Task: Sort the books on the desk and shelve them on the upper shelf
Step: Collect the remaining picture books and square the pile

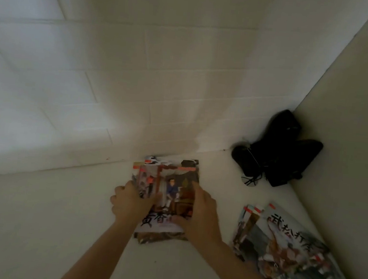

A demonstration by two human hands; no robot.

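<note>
A small stack of thin picture books [169, 183] lies flat on the white surface [45, 215], its far edge close to the brick wall. My left hand [130, 200] grips the stack's left edge. On the right, my right hand [200, 209] holds the other edge, thumb on the top cover. The top cover shows a painted scene with large black characters near me. A second pile of similar books [291, 253] lies fanned out to the right, near the side panel.
A black bundled object with cords [279, 154] sits in the far right corner. A white brick wall [140, 66] closes the back and a plain side panel [351, 111] closes the right. Bare surface stretches to the left.
</note>
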